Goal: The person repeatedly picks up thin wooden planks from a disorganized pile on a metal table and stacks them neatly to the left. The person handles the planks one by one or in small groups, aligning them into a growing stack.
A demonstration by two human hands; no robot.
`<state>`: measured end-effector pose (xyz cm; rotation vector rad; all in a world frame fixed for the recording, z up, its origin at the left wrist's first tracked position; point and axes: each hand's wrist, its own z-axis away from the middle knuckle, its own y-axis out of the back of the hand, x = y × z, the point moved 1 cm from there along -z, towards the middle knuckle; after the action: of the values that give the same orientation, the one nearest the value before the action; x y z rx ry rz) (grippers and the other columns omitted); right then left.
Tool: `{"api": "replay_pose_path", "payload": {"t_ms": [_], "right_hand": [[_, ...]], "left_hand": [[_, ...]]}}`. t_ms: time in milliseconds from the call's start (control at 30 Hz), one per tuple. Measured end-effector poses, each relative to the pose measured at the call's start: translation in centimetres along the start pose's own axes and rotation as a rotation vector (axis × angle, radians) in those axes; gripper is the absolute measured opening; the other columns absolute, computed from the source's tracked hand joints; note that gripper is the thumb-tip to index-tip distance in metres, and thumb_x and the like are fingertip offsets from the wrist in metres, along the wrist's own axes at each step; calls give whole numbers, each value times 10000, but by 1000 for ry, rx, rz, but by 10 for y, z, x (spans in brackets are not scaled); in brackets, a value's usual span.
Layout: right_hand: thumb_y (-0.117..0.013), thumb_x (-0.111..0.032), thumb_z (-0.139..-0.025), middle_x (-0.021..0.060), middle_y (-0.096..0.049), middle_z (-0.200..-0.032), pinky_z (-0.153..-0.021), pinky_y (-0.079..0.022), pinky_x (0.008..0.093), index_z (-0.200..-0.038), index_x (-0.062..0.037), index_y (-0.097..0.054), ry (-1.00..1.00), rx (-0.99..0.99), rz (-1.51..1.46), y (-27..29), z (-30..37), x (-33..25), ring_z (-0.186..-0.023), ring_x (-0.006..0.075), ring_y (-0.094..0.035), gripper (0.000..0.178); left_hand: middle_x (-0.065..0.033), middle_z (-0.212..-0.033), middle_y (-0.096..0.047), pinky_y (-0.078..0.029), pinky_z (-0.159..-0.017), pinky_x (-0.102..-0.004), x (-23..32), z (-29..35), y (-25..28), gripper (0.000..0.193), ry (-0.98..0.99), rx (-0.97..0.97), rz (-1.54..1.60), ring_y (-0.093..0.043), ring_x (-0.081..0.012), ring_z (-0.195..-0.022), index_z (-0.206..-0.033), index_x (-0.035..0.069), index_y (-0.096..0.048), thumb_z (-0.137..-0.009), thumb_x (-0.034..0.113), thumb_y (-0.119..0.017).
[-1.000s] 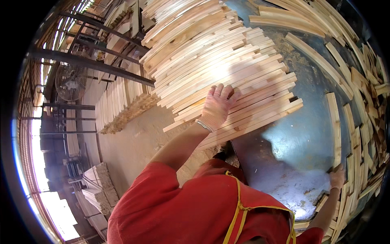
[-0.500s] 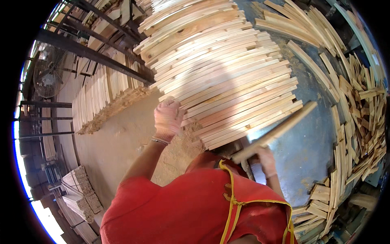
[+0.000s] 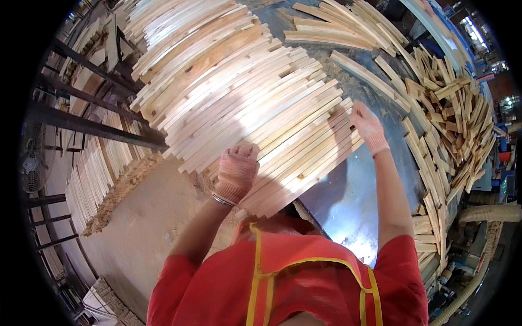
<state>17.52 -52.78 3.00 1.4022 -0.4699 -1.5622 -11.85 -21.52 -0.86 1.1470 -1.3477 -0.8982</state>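
Pale wooden strips (image 3: 283,130) lie side by side in a broad layer on a grey metal table. My left hand (image 3: 237,169), in a pale pinkish glove, is closed at the left ends of the nearer strips, its fingers curled over them. At the right ends of the strips is my gloved right hand (image 3: 367,127), its thumb and fingers closed on a strip's end. Exactly how many strips each hand grips is hidden by the fingers.
Loose offcuts (image 3: 451,114) are heaped along the right edge of the metal table (image 3: 348,212), with longer boards (image 3: 331,30) at the far side. Left stand a dark metal frame (image 3: 98,127), a stack of strips (image 3: 103,174) and a fan (image 3: 33,163). A ribbed hose (image 3: 478,266) hangs lower right.
My right hand has swung up and forward from near my body, where it held a single strip, to the layer's right ends. The strip now lies among the others. The whole view has turned.
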Motion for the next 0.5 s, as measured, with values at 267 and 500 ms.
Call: {"api": "replay_pose_path", "payload": {"t_ms": [267,500], "right_hand": [[-754,-323,-902,211,-735,-1232,-1003,-524,421,-1568,-85,-536,55,-56,-133,-37,-107,-11,-1156,370,-693,740],[-764,-222,-947,120,-677,-1358,-1045,-495,329,-1603,31,-472,114,-191,-615,-43,-93,6,-1221,200,-634,762]], "left_hand": [[-44,-1081,-699,-522,-906,-477,6,-12,10,230,28,-66,35,-683,-301,-1078,-1136,151,-702,-933,259,-702],[-51,-1072,-689,-505,-913,-433,40,-28,-7,293,125,-104,-190,-657,-253,-1048,-1227,133,-673,-988,301,-659]]}}
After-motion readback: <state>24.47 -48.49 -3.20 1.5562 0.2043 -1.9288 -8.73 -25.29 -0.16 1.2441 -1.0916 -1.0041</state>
